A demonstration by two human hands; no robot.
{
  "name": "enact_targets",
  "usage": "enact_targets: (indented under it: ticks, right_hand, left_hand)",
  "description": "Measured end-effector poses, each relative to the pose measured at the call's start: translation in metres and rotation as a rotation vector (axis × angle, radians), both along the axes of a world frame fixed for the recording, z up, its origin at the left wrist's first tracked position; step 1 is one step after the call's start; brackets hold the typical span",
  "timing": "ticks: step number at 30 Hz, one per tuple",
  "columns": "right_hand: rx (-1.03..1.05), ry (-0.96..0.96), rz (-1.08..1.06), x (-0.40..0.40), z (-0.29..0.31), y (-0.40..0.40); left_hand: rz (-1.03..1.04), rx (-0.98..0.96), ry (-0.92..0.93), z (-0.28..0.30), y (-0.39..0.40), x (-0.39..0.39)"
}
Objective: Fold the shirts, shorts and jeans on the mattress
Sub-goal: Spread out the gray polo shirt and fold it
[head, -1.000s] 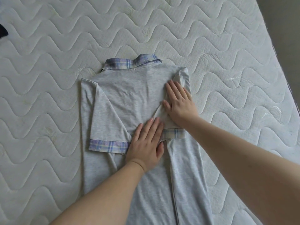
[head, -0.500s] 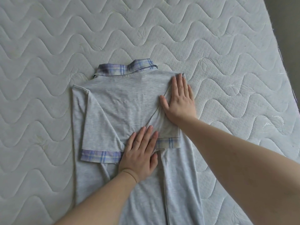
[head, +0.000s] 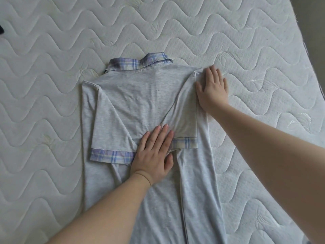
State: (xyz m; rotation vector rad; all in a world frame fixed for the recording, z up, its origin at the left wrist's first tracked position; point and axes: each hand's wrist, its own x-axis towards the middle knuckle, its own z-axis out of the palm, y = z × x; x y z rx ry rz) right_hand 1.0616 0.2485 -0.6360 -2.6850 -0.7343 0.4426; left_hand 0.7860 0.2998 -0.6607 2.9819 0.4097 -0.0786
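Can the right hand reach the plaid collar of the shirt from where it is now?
Probably yes. The right hand lies flat at the shirt's right shoulder fold, near the plaid collar, with only bare cloth and mattress between them.

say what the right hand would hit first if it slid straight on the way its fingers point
Probably nothing but bare mattress. The right hand lies flat at the folded shoulder edge of the grey shirt, fingers pointing away from the person. Beyond its fingertips only quilted surface shows, up to the top of the picture.

Both hands lie flat, fingers straight: the left hand nearer, the right hand reaching farther out.
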Motion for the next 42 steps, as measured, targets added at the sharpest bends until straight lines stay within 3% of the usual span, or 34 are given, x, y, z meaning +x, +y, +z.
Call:
enact_targets:
  ticks: [4, 8, 13, 18, 24, 30, 34, 36, 39, 42]
  right_hand:
    - [0.154, 0.003, -0.035, -0.002, 0.022, -0.009]
    - [0.128, 0.095, 0.032, 0.01, 0.031, 0.008]
    - [-0.12, 0.124, 0.126, 0.045, 0.035, 0.04]
    - [-0.463, 0.126, 0.467, 0.081, 0.05, 0.052]
    - [-0.642, 0.107, 0.671, 0.108, 0.067, 0.066]
    - [-0.526, 0.087, 0.611, 0.117, 0.066, 0.065]
    - [-0.063, 0.056, 0.195, 0.106, 0.063, 0.055]
    - [0.063, -0.034, 0.049, 0.082, 0.06, 0.049]
    - [0.108, -0.134, 0.001, 0.014, 0.049, 0.04]
    - [0.045, -0.129, 0.086, -0.06, 0.035, 0.035]
  left_hand:
    - [0.002, -0.01, -0.003, 0.002, 0.001, 0.0]
    - [0.008, -0.035, -0.02, 0.002, 0.001, 0.0]
    - [0.009, -0.061, -0.054, -0.001, 0.002, -0.001]
    - [0.004, -0.065, -0.045, -0.003, 0.002, -0.001]
    - [0.0, -0.071, -0.034, -0.006, 0.001, -0.002]
    - [-0.005, -0.073, -0.042, -0.006, 0.0, -0.003]
    - [-0.001, -0.076, -0.061, -0.007, 0.0, -0.002]
    - [-0.002, -0.077, -0.066, -0.006, -0.001, -0.002]
    - [-0.005, -0.075, -0.077, -0.006, 0.0, -0.001]
    - [0.009, -0.09, -0.081, -0.005, -0.001, -0.001]
